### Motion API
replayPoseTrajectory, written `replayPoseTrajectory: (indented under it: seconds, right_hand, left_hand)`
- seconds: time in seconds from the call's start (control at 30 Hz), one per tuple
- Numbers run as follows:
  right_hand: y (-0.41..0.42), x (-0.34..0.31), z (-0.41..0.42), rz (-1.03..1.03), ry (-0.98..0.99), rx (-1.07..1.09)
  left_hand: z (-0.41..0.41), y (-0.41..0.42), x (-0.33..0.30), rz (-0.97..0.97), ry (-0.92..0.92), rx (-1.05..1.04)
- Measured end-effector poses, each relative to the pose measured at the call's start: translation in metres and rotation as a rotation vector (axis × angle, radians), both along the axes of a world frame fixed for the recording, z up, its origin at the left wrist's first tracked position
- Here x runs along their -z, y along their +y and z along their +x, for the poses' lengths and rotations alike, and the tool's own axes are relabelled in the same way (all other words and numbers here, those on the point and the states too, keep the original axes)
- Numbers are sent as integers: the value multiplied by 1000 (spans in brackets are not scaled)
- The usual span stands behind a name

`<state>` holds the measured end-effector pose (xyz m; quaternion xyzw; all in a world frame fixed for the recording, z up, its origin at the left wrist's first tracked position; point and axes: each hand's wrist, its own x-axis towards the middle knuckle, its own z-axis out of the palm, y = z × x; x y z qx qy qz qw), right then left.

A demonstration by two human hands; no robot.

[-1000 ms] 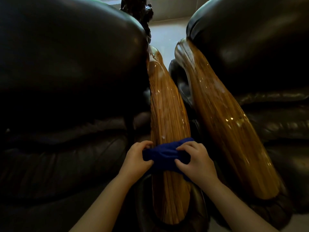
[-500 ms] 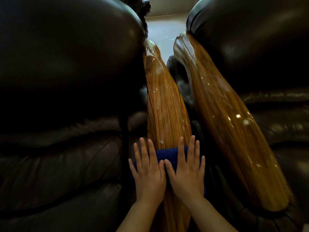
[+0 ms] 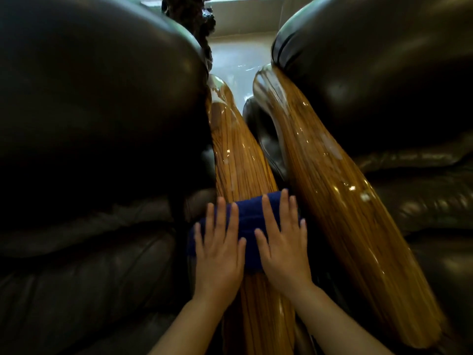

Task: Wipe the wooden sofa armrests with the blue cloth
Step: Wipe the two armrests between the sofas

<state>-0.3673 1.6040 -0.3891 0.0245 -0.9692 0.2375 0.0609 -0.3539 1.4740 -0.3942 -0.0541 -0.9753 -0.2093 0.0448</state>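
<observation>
A folded blue cloth (image 3: 249, 219) lies across the glossy striped wooden armrest (image 3: 240, 162) in the middle of the view. My left hand (image 3: 218, 252) rests flat on the cloth's left part, fingers spread. My right hand (image 3: 281, 247) lies flat on its right part, fingers also spread and pointing away from me. Neither hand curls around the cloth; both palms press it onto the wood. A second wooden armrest (image 3: 345, 213) runs alongside to the right, untouched, with pale smears near its far end.
Dark leather sofa cushions (image 3: 89, 124) bulge on the left and another dark leather seat (image 3: 384, 73) on the right, leaving a narrow gap between the armrests. A pale shiny floor (image 3: 235, 62) and a dark carved object (image 3: 189, 11) lie beyond.
My hands went from gripping the bunched cloth to lying flat on it. Since half a second ago they have spread slightly apart, and more of the cloth shows between them.
</observation>
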Motion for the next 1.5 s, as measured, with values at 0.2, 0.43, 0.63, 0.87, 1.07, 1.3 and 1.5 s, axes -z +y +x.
replayPoseTrajectory:
  seconds: [0.2,0.43,0.63,0.87,1.07,1.3,1.5]
  right_hand:
    - [-1,8,-18,71,-75,-59]
    - [-6,-10,-77,160,-145,-103]
    - [-12,-25,-157,134,-138,-207]
    - [-21,-44,-268,48,-352,-276]
    - [2,-41,-266,-199,-293,-394]
    - [-12,-65,-331,-104,-369,-395]
    - [-3,-71,-352,-197,-416,-431]
  left_hand:
    - [-25,-6,0,-80,-149,91]
    - [-80,-10,-17,-67,-219,101]
    - [-152,-18,-22,-53,-195,59]
    - [-254,-28,-49,-88,-293,19]
    - [-230,-41,-47,98,-235,158]
    - [-305,-38,-70,49,-317,77]
    - [-318,-38,-80,169,-228,2]
